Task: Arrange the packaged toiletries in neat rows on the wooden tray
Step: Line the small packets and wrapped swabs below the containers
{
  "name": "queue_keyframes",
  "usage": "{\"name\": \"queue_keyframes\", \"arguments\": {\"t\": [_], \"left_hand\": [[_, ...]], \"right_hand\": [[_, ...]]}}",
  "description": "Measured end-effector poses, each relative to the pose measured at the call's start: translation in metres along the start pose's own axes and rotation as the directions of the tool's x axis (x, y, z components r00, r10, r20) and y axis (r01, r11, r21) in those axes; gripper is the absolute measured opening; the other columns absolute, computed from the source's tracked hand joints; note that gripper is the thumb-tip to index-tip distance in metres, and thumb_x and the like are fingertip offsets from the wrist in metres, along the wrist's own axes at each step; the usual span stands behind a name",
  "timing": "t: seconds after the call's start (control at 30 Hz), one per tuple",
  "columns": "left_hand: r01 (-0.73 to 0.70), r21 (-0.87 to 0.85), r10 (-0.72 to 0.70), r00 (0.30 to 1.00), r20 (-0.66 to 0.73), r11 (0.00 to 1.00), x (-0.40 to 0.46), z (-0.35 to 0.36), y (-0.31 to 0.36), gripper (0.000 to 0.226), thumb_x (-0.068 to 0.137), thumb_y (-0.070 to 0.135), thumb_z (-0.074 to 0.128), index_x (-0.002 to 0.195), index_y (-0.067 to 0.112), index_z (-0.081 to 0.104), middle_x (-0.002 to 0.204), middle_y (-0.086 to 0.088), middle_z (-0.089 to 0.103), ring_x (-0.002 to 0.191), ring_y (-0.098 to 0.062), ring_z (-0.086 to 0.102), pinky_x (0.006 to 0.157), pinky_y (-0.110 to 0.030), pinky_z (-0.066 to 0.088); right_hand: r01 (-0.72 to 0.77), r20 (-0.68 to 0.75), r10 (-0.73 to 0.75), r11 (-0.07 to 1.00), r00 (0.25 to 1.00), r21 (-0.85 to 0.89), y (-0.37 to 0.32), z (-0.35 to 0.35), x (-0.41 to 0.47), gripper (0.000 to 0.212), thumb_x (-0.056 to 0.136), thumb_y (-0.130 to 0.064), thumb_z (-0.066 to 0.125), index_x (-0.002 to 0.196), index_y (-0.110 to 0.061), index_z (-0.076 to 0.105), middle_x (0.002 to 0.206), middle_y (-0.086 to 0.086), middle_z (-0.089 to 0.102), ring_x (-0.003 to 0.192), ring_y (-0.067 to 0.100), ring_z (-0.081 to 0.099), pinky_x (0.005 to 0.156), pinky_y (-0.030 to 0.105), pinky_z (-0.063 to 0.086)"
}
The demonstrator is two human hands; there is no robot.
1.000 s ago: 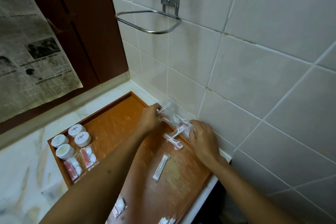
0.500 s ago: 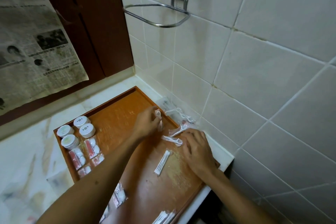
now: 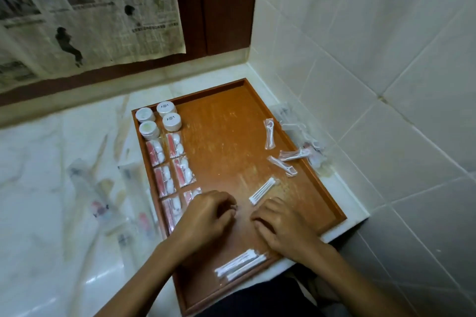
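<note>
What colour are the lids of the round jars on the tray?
White lids, seen best in the head view.

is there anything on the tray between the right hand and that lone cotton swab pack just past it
Nothing visible. The right hand sits just short of the cotton swab pack, with only bare wooden tray between them. The floss picks lie farther back, out of the way.

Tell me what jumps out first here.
Two hands, left and right, hover curled over the tray's near middle. Jars and red sachets sit in neat rows along its left edge, while floss picks lie scattered by the right rim.
</note>
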State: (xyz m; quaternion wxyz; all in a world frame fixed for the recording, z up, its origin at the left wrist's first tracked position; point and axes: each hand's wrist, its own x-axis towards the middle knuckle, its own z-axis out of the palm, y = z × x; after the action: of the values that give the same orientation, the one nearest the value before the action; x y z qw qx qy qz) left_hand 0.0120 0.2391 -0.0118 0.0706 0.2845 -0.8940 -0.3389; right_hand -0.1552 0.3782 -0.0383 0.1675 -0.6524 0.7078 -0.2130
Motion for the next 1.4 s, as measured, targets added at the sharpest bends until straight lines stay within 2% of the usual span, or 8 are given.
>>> {"name": "queue_keyframes", "arguments": {"t": [0.13, 0.23, 0.43, 0.63, 0.8, 1.0, 1.2, 1.4], "left_hand": [[0.117, -0.007, -0.116, 0.991, 0.061, 0.993, -0.038, -0.001, -0.004, 0.019, 0.088, 0.031, 0.064, 0.105, 0.027, 0.070, 0.098, 0.011, 0.072, 0.086, -0.003, 0.064, 0.079, -0.026, 0.053], [0.162, 0.072, -0.170, 0.977, 0.132, 0.984, -0.062, 0.002, -0.004, 0.020, 0.088, 0.034, 0.063, 0.105, 0.028, 0.071, 0.100, 0.012, 0.072, 0.088, -0.004, 0.063, 0.082, -0.025, 0.051], [0.235, 0.221, -0.262, 0.960, 0.101, 0.947, -0.081, 0.014, 0.007, 0.025, 0.088, 0.036, 0.052, 0.103, 0.024, 0.069, 0.099, 0.004, 0.069, 0.091, -0.015, 0.061, 0.077, -0.031, 0.051], [0.312, 0.396, -0.324, 0.945, -0.037, 0.864, -0.082, 0.011, 0.005, 0.033, 0.092, 0.048, 0.045, 0.108, 0.027, 0.065, 0.103, 0.005, 0.065, 0.098, -0.017, 0.059, 0.074, -0.030, 0.046], [0.406, 0.458, -0.387, 0.911, -0.140, 0.791, -0.089, 0.004, -0.006, 0.032, 0.092, 0.050, 0.046, 0.097, 0.027, 0.067, 0.094, 0.003, 0.067, 0.090, -0.019, 0.063, 0.069, -0.032, 0.048], [0.417, 0.451, -0.351, 0.908, -0.226, 0.789, -0.099, 0.005, -0.022, 0.028, 0.069, 0.041, 0.076, 0.056, 0.026, 0.056, 0.053, 0.007, 0.055, 0.047, -0.014, 0.056, 0.040, -0.023, 0.025], [0.444, 0.362, -0.332, 0.883, -0.332, 0.820, -0.107, 0.006, -0.025, 0.017, 0.075, 0.037, 0.062, 0.063, 0.027, 0.065, 0.054, 0.006, 0.055, 0.049, -0.015, 0.057, 0.038, -0.025, 0.039], [0.465, 0.330, -0.329, 0.859, -0.391, 0.821, -0.107, 0.012, -0.026, 0.017, 0.075, 0.031, 0.061, 0.060, 0.024, 0.065, 0.054, 0.005, 0.053, 0.048, -0.016, 0.055, 0.038, -0.026, 0.038]], "right_hand": [[0.084, 0.225, -0.085, 0.996, 0.971, 0.011, -0.008, -0.006, 0.003, 0.027, 0.093, -0.042, 0.053, 0.111, -0.029, 0.069, 0.100, -0.013, 0.054, 0.098, 0.002, 0.042, 0.080, 0.026, 0.045], [0.126, 0.373, -0.134, 0.991, 0.918, 0.044, -0.013, -0.014, 0.009, 0.025, 0.089, -0.044, 0.061, 0.103, -0.028, 0.073, 0.094, -0.015, 0.052, 0.095, -0.001, 0.041, 0.079, 0.024, 0.042], [0.203, 0.488, -0.172, 0.979, 0.855, -0.011, -0.023, -0.014, 0.023, 0.017, 0.091, -0.036, 0.059, 0.096, -0.023, 0.069, 0.096, -0.010, 0.054, 0.094, 0.005, 0.044, 0.078, 0.023, 0.039], [0.215, 0.308, -0.199, 0.976, 0.930, -0.017, -0.033, 0.007, 0.032, 0.018, 0.094, -0.032, 0.054, 0.094, -0.022, 0.069, 0.093, -0.006, 0.058, 0.091, 0.011, 0.050, 0.078, 0.030, 0.045], [0.196, 0.168, -0.201, 0.979, 0.965, 0.047, -0.045, 0.022, 0.037, 0.024, 0.090, -0.034, 0.053, 0.088, -0.021, 0.073, 0.083, -0.007, 0.059, 0.079, 0.007, 0.053, 0.069, 0.018, 0.041], [0.223, 0.172, -0.239, 0.969, 0.956, 0.105, -0.040, 0.028, 0.039, 0.026, 0.086, -0.037, 0.063, 0.100, -0.017, 0.073, 0.089, -0.005, 0.059, 0.084, 0.007, 0.055, 0.070, 0.025, 0.050], [0.238, 0.012, -0.239, 0.970, 0.971, 0.052, -0.040, 0.043, 0.039, 0.019, 0.084, -0.023, 0.073, 0.101, -0.015, 0.073, 0.086, -0.004, 0.058, 0.080, 0.010, 0.055, 0.065, 0.028, 0.050], [0.233, -0.074, -0.228, 0.970, 0.971, 0.068, -0.039, 0.049, 0.039, 0.017, 0.082, -0.020, 0.075, 0.097, -0.014, 0.074, 0.083, -0.003, 0.059, 0.076, 0.008, 0.055, 0.066, 0.019, 0.045]]}}
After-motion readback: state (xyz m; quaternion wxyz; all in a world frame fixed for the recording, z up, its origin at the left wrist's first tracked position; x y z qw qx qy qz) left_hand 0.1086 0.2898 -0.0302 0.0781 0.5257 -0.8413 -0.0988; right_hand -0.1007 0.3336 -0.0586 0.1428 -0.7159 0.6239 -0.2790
